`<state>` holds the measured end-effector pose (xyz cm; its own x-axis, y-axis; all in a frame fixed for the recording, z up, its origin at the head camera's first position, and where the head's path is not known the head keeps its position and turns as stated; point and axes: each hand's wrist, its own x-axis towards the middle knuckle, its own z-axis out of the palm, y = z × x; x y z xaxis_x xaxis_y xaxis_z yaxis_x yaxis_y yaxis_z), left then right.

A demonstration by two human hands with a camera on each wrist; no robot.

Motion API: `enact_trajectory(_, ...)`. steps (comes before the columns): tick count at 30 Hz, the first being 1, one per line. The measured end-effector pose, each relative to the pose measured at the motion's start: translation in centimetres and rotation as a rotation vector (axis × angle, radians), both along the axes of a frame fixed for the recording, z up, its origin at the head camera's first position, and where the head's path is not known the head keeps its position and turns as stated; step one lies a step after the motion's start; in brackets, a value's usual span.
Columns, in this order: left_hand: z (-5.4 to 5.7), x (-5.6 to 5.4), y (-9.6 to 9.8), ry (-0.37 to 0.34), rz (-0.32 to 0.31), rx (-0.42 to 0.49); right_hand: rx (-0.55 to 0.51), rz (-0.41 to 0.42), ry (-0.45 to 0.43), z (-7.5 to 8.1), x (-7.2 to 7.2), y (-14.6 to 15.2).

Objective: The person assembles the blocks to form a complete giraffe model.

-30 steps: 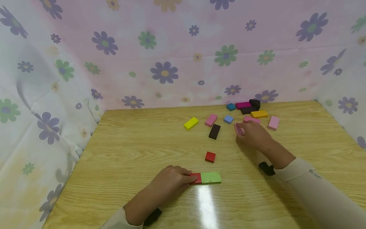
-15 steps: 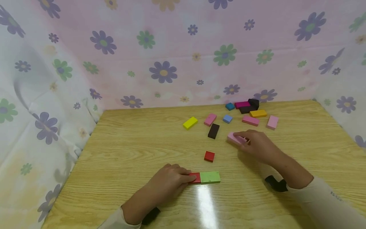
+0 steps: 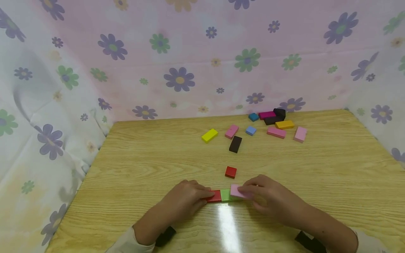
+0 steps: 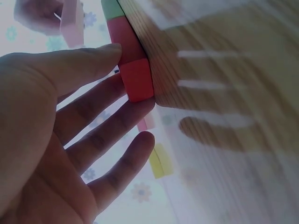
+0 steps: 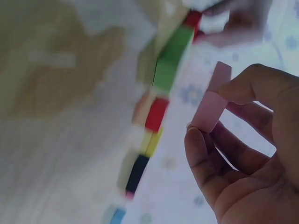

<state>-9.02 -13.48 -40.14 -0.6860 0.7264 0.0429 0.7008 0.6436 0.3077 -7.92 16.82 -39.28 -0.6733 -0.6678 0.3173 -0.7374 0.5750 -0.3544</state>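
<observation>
Right hand (image 3: 272, 197) narrowly pinches pale-pink rectangular block (image 3: 235, 191). At nine o'clock, left hand (image 3: 186, 199) narrowly pinches red rectangular block (image 3: 217, 197).

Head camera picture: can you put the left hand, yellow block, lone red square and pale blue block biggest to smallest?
1. Left hand
2. Yellow block and lone red square: too alike to rank; yellow is longer, but red lies closer to us
3. Pale blue block
</observation>
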Motion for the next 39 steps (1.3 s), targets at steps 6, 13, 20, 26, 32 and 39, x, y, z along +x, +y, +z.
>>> enact_trajectory(6, -0.1, 0.0, -0.1, -0.023, 0.017, 0.013, -0.009, 0.177, 0.095, -1.1, 1.0, -1.9)
enact_trajectory(13, -0.2, -0.2, -0.1, -0.002, 0.009, 0.025, 0.051, 0.297, 0.14, -1.7, 1.0, -3.7)
enact_trajectory(20, -0.2, -0.2, -0.1, 0.006, 0.003, 0.058, 0.106, 0.256, 0.299, -2.0, 1.0, -5.6)
enact_trajectory(26, -0.3, -0.2, -0.2, -0.011, 0.012, 0.055, 0.173, 0.174, 0.3, -1.9, 0.7, -6.0)
enact_trajectory(32, -0.3, -0.2, -0.3, -0.022, 0.018, 0.044, 0.176, 0.134, 0.211, -1.8, 0.3, -6.1)
enact_trajectory(39, -0.3, -0.2, -0.2, -0.026, 0.011, 0.027, 0.25, 0.065, 0.12, -1.3, -0.2, -5.3)
